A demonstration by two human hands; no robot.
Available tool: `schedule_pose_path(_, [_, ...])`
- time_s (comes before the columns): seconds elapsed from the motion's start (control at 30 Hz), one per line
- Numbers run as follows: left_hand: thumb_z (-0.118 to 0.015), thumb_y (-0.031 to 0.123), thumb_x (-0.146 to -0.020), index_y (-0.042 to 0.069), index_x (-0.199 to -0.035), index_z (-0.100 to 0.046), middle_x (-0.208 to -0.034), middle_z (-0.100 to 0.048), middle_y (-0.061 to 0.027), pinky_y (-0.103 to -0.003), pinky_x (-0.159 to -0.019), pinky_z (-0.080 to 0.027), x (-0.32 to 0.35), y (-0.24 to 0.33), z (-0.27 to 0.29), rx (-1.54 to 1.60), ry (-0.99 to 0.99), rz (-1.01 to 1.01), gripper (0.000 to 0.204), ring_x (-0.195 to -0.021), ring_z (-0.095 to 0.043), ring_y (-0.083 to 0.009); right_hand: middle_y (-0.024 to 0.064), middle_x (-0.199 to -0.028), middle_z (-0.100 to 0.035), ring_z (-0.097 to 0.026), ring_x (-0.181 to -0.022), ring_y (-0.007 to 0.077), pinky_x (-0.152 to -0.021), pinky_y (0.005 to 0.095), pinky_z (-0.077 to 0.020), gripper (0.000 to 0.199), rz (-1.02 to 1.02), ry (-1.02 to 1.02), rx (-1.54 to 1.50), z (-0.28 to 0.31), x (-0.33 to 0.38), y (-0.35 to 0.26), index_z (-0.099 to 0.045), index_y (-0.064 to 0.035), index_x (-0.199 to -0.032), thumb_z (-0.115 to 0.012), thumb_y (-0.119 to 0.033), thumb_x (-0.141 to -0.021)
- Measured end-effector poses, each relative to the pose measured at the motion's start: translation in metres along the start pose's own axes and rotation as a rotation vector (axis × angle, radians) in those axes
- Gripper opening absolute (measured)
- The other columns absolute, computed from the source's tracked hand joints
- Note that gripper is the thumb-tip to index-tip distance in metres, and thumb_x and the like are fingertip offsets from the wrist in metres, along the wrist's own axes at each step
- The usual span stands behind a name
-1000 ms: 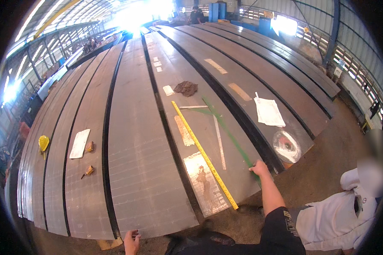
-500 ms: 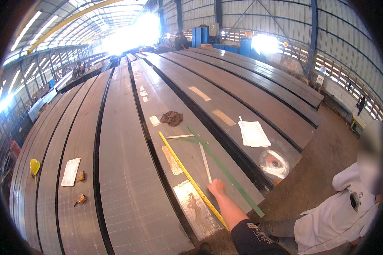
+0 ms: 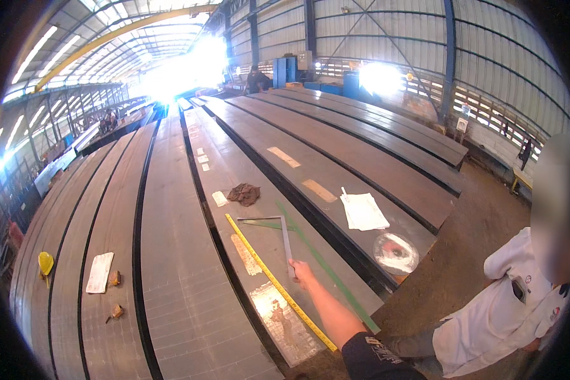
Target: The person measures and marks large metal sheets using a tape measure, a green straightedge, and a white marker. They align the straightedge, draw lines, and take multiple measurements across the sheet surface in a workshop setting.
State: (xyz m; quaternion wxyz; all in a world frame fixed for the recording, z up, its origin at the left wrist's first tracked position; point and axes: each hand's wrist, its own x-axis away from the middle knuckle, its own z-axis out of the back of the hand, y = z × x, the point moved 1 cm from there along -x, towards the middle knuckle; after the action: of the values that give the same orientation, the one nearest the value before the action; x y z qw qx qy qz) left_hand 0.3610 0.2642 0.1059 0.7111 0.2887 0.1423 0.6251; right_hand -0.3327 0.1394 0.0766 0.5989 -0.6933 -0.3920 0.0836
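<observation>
My right hand point(image 3: 303, 273) grips the near end of the long leg of a metal L-shaped square point(image 3: 286, 242), over a long grey steel beam. The square's short leg points left toward the far end of a yellow measuring tape point(image 3: 275, 277), which stretches along the beam left of my hand. To the right runs a long green strip point(image 3: 335, 280); a shorter green piece point(image 3: 259, 223) shows by the short leg. Beyond the square lies a crumpled brown cloth point(image 3: 244, 194). My left hand is out of the picture.
Several long beams lie side by side with dark gaps between them. White papers point(image 3: 365, 211) and a shiny round disc point(image 3: 396, 253) rest on the beam to the right. Another person point(image 3: 487, 304) stands close at the right. A yellow helmet-like object point(image 3: 45, 263) sits far left.
My right hand has shifted left and slightly away from me with the square, whose long leg now stands at a steeper angle in view. The whole view has also shifted a little.
</observation>
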Motion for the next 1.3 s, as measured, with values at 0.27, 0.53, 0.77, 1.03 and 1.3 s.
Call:
schedule_pose_path(0.27, [-0.068,0.016,-0.094,0.001,-0.123,-0.064,-0.116,-0.069,-0.0209,-0.042,-0.093,-0.051,-0.023,0.037,0.023,-0.008,0.006,-0.093,0.033,-0.109,-0.066,-0.0345,0.0007,-0.072,-0.061,-0.046,-0.052,0.0053,-0.044,0.0257,-0.0316,0.024,-0.088,-0.261,-0.566,0.008,0.002,-0.042,-0.061,-0.0096,-0.094,-0.069,-0.032,-0.097])
schedule_pose_path(0.53, [-0.064,0.011,-0.096,0.0,-0.122,-0.065,-0.115,-0.07,-0.0165,-0.04,-0.091,-0.051,-0.036,0.036,0.045,-0.027,0.142,-0.342,0.028,-0.104,-0.066,-0.0303,0.002,-0.08,-0.065,-0.06,-0.068,0.0101,-0.062,0.0275,-0.0481,0.032,0.438,-0.182,0.218,0.0,0.083,-0.038,-0.066,-0.004,-0.102,-0.064,-0.036,-0.1])
schedule_pose_path(0.77, [-0.062,0.012,-0.098,0.004,-0.127,-0.065,-0.121,-0.069,-0.0152,-0.038,-0.1,-0.048,-0.074,0.077,0.079,0.269,0.191,-0.146,0.03,-0.114,-0.064,-0.0241,0.0047,-0.082,-0.065,-0.061,-0.074,0.0134,-0.07,0.0304,-0.0498,0.041,0.408,-0.14,0.539,-0.015,0.216,0.014,-0.068,0.0017,-0.102,-0.059,-0.038,-0.103])
schedule_pose_path(1.03, [-0.067,0.006,-0.092,0.0,-0.115,-0.066,-0.107,-0.068,-0.0155,-0.036,-0.095,-0.05,-0.189,0.142,0.15,0.395,0.312,-0.626,0.024,-0.104,-0.066,-0.0269,0.0088,-0.07,-0.065,-0.061,-0.064,0.0155,-0.062,0.0339,-0.0489,0.035,0.322,-0.189,0.733,-0.051,0.391,0.06,-0.069,-0.0015,-0.097,-0.06,-0.035,-0.102])
schedule_pose_path(1.3, [-0.074,0.019,-0.089,0.0,-0.121,-0.066,-0.104,-0.07,-0.0202,-0.044,-0.092,-0.052,-0.301,0.089,0.121,0.0,0.096,-0.566,0.038,-0.1,-0.067,-0.0383,0.0001,-0.073,-0.063,-0.056,-0.071,0.009,-0.064,0.0279,-0.0453,0.028,-0.062,-0.336,0.656,-0.077,0.525,0.112,-0.07,-0.0016,-0.092,-0.065,-0.028,-0.1])
